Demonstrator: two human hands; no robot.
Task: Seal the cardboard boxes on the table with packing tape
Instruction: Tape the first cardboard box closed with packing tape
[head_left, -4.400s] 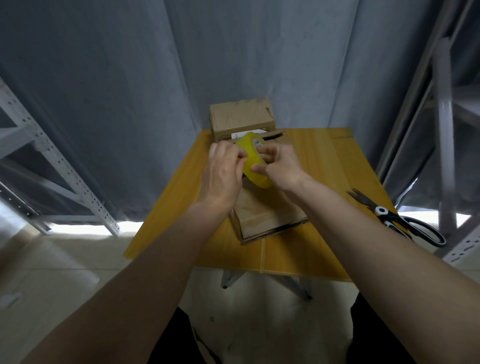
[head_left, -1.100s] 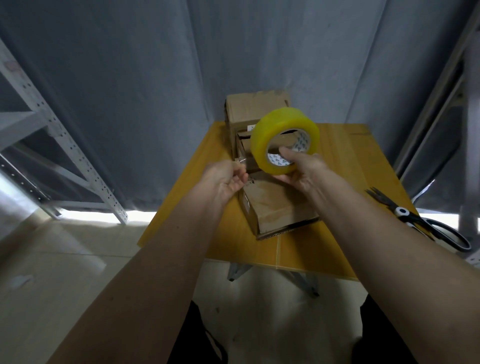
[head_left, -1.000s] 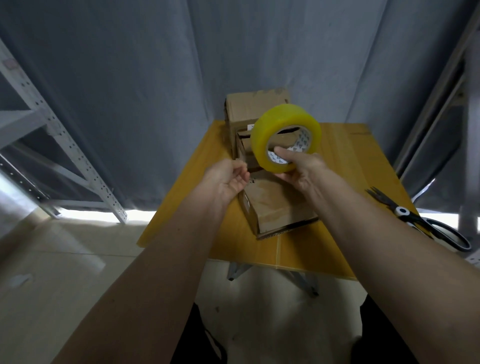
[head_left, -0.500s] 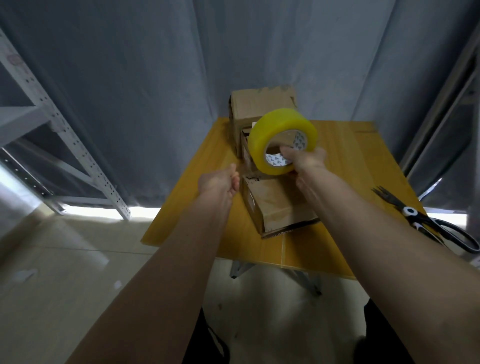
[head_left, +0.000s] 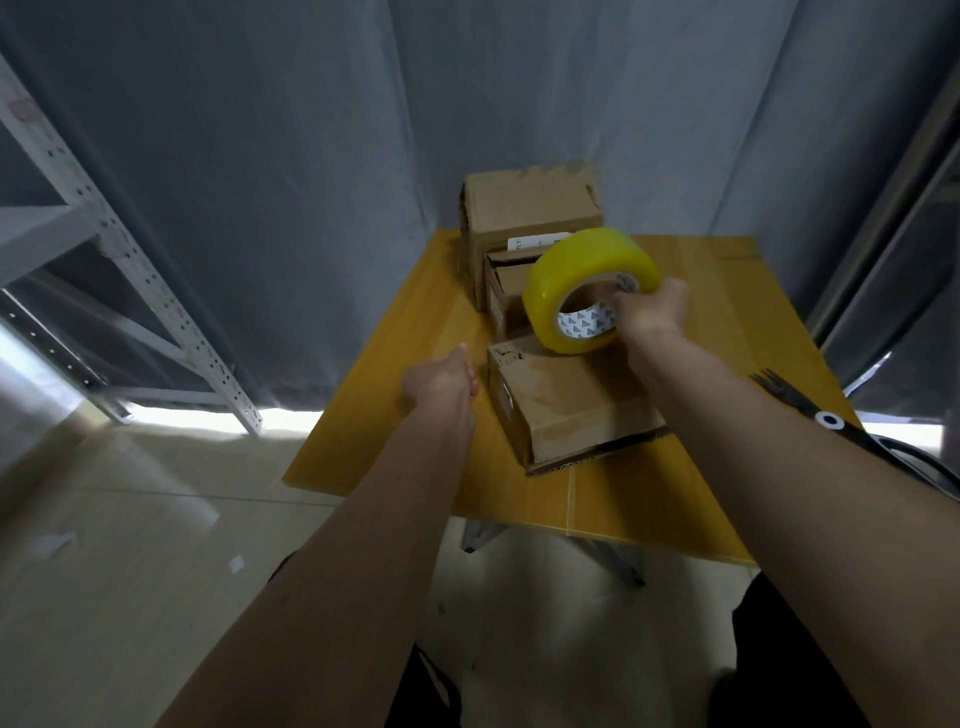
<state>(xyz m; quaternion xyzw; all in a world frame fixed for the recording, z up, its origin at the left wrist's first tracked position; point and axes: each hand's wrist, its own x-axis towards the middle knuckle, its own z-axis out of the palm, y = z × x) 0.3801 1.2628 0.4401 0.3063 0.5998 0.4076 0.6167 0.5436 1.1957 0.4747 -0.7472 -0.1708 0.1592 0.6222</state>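
Note:
Three cardboard boxes stand in a row on the yellow table: a near box, a small middle box with its flap ajar, and a taller far box. My right hand grips a yellow roll of packing tape through its core, held just above the far end of the near box. My left hand is beside the near box's far left corner, fingers curled together as if pinching the tape's free end. The clear strip itself is hard to make out.
Black-handled scissors lie at the table's right edge, partly hidden by my right forearm. A grey metal rack stands to the left and another frame to the right. A grey curtain hangs behind.
My right hand has carried the roll down and away toward the near box's far end. My left hand has dropped to the left side of that box.

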